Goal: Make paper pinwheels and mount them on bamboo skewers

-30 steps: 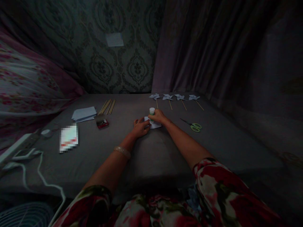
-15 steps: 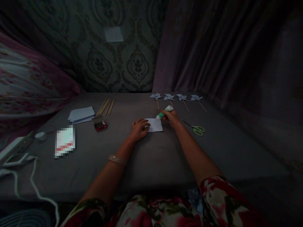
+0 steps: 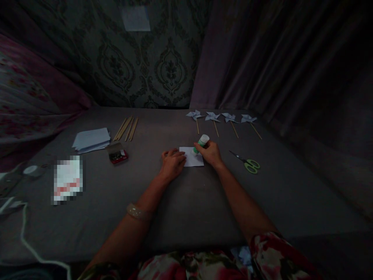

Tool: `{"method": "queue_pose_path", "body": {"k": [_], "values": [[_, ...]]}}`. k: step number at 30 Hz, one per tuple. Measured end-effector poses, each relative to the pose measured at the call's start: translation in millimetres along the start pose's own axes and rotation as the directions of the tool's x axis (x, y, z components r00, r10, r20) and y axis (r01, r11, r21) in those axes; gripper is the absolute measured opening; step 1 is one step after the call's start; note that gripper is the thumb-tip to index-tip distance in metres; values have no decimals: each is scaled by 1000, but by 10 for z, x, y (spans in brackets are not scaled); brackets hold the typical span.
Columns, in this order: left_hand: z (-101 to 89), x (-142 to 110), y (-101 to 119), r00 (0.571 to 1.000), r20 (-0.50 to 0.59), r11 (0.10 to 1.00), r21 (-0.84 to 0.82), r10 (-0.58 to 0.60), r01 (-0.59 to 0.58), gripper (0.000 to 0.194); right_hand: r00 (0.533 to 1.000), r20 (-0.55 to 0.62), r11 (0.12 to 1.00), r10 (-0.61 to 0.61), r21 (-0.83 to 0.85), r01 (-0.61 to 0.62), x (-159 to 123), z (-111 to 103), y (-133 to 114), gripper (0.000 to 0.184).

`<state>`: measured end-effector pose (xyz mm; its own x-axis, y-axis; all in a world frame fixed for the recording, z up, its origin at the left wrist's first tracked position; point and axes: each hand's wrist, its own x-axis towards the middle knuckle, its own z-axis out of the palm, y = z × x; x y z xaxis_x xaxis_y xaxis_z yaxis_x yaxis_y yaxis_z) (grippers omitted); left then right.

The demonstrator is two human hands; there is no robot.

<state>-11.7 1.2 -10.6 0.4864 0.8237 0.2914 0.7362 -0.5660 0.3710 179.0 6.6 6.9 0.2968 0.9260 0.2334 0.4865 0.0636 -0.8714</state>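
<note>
Paper [image 3: 193, 160], smooth, white and rectangular, is lying on a grey cloth [image 3: 186, 206], its left edge tucked under the left hand [image 3: 172, 164], which is resting unclenched, fingers side by side. At its right, the right hand [image 3: 212, 153] is gripping a cylindrical green-and-white glue stick [image 3: 202, 142], slanting down toward the paper. Farther right, green-handled metal scissors [image 3: 247, 162] are lying. Beyond, thin wooden sticks [image 3: 123, 129] are lying left; far right, four folded-paper pinwheels [image 3: 212, 116] are sitting in a row.

Both forearms [image 3: 241, 200] reach forward, left grip [image 3: 173, 163] palm-down, right grip [image 3: 211, 153] curled closed.
</note>
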Motion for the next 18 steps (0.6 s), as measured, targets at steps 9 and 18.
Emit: {"method": "queue_pose_path", "body": {"k": [9,18], "values": [[-62,-37,60,995,84,998,-6,57,-57,29,986,158,955,-61,-278,104,-41,165,-135,31],[-45,-41,49,997,80,999,34,10,-13,28,877,462,972,-130,-114,204,128,25,-72,23]]}}
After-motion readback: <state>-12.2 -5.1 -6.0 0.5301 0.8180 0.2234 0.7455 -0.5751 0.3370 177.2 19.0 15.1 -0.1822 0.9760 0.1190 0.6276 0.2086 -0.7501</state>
